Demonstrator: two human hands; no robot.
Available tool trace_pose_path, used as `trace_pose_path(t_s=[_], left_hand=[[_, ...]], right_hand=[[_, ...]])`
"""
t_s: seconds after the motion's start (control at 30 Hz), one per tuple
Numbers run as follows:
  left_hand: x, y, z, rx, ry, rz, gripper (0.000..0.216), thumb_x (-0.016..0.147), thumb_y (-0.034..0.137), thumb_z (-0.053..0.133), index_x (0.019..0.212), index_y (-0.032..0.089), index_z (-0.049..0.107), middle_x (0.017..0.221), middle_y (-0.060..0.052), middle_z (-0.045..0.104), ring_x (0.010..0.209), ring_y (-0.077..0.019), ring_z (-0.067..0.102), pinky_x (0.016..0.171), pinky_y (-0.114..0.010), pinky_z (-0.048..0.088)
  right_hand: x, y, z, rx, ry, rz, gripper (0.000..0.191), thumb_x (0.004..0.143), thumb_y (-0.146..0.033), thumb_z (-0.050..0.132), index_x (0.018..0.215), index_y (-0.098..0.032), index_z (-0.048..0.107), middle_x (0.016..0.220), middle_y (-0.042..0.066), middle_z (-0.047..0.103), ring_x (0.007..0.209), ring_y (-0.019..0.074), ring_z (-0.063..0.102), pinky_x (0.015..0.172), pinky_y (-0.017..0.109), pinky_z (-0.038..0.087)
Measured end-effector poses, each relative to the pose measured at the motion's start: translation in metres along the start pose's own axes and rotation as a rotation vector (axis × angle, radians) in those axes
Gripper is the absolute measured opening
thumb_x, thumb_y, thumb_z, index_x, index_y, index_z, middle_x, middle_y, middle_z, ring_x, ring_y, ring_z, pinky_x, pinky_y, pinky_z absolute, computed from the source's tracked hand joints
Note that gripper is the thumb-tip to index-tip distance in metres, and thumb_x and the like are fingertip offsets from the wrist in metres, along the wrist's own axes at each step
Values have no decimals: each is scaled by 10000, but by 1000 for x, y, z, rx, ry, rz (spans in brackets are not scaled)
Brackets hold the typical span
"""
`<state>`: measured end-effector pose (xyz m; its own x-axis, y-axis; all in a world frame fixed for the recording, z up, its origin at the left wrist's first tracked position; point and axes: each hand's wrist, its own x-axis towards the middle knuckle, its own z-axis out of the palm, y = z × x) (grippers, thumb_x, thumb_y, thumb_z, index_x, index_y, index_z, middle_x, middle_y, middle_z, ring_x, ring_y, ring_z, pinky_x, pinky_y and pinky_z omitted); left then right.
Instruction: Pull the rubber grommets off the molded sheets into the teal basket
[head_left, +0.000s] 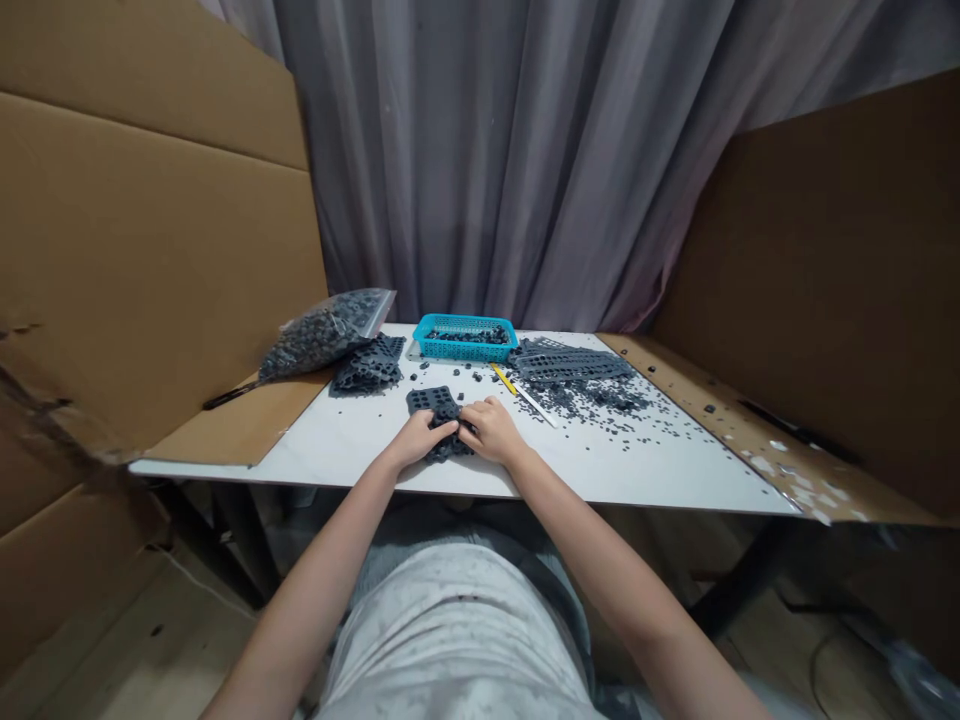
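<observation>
A dark grey sheet with rows of square holes (433, 400) lies near the table's front edge, rubber or foam by its look. My left hand (417, 438) grips its left side, the thumb pointing inward. On the other side my right hand (491, 430) is closed at the sheet's edge, its fingers bent and close to my left thumb. Both hands hide part of the sheet, and whether a small piece sits between the right fingertips is not visible. A few loose black pieces (478, 377) lie just beyond it.
Behind stands a blue basket (465, 350) with black pieces. Left are stacked dark sheets (369, 365) and a filled plastic bag (328, 330). Right, perforated sheets (574, 362) lie amid scattered black bits, by a yellow-handled knife-like tool (504, 379). Cardboard panels (165, 220) flank the white table (660, 470).
</observation>
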<state>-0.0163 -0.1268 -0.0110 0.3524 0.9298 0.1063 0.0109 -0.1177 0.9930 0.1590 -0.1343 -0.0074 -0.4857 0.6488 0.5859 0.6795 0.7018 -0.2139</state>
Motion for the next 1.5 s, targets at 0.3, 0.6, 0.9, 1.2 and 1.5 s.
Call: trace_pose_path(t_s=[0.3, 0.6, 0.9, 1.2, 1.5], left_hand=[[2, 1, 17, -25, 155, 123, 382, 718, 482, 663, 830, 118, 687, 743, -57, 694, 696, -178, 611, 649, -268, 468], [69, 23, 13, 113, 277, 156, 249, 716, 399, 647, 702, 150, 659, 717, -75, 686, 746, -233, 617, 695, -324, 455], [62, 8, -4, 245, 59, 154, 277, 649, 398, 715, 693, 126, 678, 661, -42, 675, 662, -203, 588, 632, -301, 438], [51, 1, -6, 160, 1, 96, 281, 599, 386, 765, 676, 129, 682, 615, -37, 654, 597, -174, 570, 569, -281, 434], [48, 3, -9, 32, 29, 46, 353, 629, 437, 747, 755, 112, 691, 685, -70, 695, 645, -201, 618, 625, -313, 471]], right_hand=[[5, -18, 16, 258, 323, 237, 290, 929, -326, 329, 730, -196, 495, 617, -5, 487, 582, 146, 465, 570, 249, 375], [44, 27, -2, 169, 379, 221, 180, 874, -323, 450, 933, -190, 558, 857, 67, 603, 776, 216, 518, 717, 327, 410], [12, 38, -18, -28, 123, 64, 150, 838, -334, 547, 879, -191, 560, 834, 84, 599, 837, 254, 511, 769, 365, 342], [15, 30, -9, -120, -15, 117, 135, 832, -301, 542, 765, -204, 477, 624, -7, 546, 609, 182, 499, 672, 304, 303], [15, 22, -9, -158, 60, 173, 154, 838, -334, 548, 828, -183, 516, 804, 83, 629, 788, 240, 536, 750, 345, 284]])
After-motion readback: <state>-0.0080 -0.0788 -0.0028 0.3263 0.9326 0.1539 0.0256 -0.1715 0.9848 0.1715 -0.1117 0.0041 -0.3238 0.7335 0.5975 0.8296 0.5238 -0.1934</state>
